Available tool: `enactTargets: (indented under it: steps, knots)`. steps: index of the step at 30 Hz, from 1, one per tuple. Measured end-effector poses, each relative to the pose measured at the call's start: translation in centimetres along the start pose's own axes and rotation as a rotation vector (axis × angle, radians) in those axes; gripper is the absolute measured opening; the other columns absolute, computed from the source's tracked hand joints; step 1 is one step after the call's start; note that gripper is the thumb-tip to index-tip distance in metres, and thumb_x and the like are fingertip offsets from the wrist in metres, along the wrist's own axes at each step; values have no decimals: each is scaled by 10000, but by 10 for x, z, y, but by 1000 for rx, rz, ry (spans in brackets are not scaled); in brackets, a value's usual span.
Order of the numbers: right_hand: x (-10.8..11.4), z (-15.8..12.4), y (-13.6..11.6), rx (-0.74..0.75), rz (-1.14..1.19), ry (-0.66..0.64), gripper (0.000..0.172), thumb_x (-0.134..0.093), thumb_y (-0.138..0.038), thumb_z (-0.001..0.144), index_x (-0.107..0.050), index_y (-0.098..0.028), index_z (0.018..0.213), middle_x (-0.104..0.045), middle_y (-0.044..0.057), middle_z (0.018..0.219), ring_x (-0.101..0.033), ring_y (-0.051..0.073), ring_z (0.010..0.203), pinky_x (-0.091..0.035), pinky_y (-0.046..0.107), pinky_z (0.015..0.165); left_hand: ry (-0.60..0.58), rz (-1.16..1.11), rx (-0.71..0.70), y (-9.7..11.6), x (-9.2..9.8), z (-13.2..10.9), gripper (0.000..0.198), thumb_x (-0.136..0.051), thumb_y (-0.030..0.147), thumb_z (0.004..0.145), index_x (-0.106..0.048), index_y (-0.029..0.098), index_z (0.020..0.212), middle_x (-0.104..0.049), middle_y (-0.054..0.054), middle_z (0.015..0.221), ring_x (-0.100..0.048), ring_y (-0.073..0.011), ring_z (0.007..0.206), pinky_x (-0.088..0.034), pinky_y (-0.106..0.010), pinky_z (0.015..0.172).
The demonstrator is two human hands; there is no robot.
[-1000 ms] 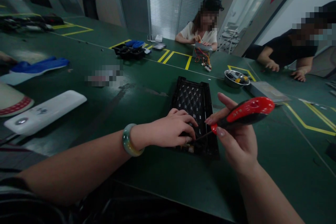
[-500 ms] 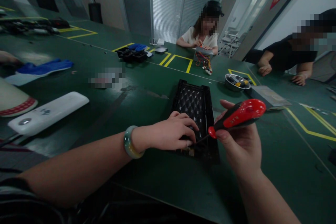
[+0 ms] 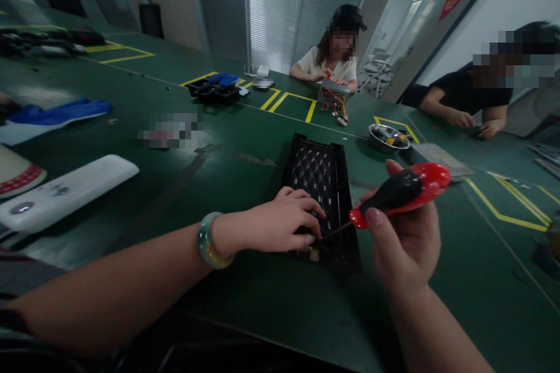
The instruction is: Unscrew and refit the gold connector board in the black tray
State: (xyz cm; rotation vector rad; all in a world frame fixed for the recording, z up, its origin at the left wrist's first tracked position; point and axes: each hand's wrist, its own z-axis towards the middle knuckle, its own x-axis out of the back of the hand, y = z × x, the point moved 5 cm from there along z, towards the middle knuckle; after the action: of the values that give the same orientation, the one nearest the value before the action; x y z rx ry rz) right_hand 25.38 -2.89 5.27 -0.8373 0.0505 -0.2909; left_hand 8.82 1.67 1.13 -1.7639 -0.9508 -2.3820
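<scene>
A long black plastic housing (image 3: 314, 168) with a diamond-patterned panel lies on the green table. My left hand (image 3: 286, 222) is bent over its near left part, fingers curled onto it. Thumb and forefinger come close together beside the screwdriver's tip, and whatever may be between them is hidden. My right hand (image 3: 409, 245) is closed around the red and black handle of a screwdriver (image 3: 398, 189). The thin shaft slants down to the left into the housing's near end. A small light-coloured part (image 3: 314, 254) shows at that end, below my left thumb.
Ahead stand a metal bowl of tools (image 3: 389, 138), a flat grey case (image 3: 441, 161) and a black tray (image 3: 213, 90). Leftward lie a white device (image 3: 70, 191) and a blue-white glove (image 3: 59, 112). Two people sit across the table, one behind a wired box (image 3: 335, 95).
The screwdriver handle has turned in my right hand, its black side now facing up. My left hand stays on the housing. The person at right has brought both hands together.
</scene>
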Motion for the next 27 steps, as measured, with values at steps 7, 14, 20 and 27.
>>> enactTargets:
  steps: [7, 14, 20, 27]
  knots:
    - [19, 8, 2, 148, 77, 417, 404, -689, -180, 813, -660, -313, 1194, -600, 11, 1307, -618, 118, 732, -513, 259, 636, -11, -40, -6, 0, 0, 1, 106, -646, 293, 899, -737, 307, 950, -619, 12, 1294, -501, -247, 1207, -249, -428, 1022]
    - [6, 0, 21, -63, -36, 193, 453, -726, -281, 846, -584, -291, 1276, -633, 43, 1179, -640, 188, 881, -532, 364, 806, 190, -91, 182, -15, 16, 1, 204, -479, 240, 984, -638, 270, 1109, -683, 16, 1159, -571, -193, 1124, -306, -391, 1014]
    - [-1, -2, 27, -96, -100, 80, 458, -751, -285, 835, -577, -285, 1258, -636, 48, 1151, -642, 220, 944, -498, 428, 907, 286, -51, 306, -32, 17, -2, 199, -513, 226, 936, -637, 271, 1085, -688, 21, 1144, -583, -206, 1109, -312, -416, 1009]
    - [-3, -3, 32, -133, -121, 74, 447, -756, -327, 827, -581, -251, 1231, -670, 53, 1047, -648, 240, 937, -510, 448, 899, 256, -37, 269, -30, 14, 0, 221, -494, 183, 904, -636, 261, 1054, -703, 10, 1098, -603, -207, 1075, -313, -428, 1000]
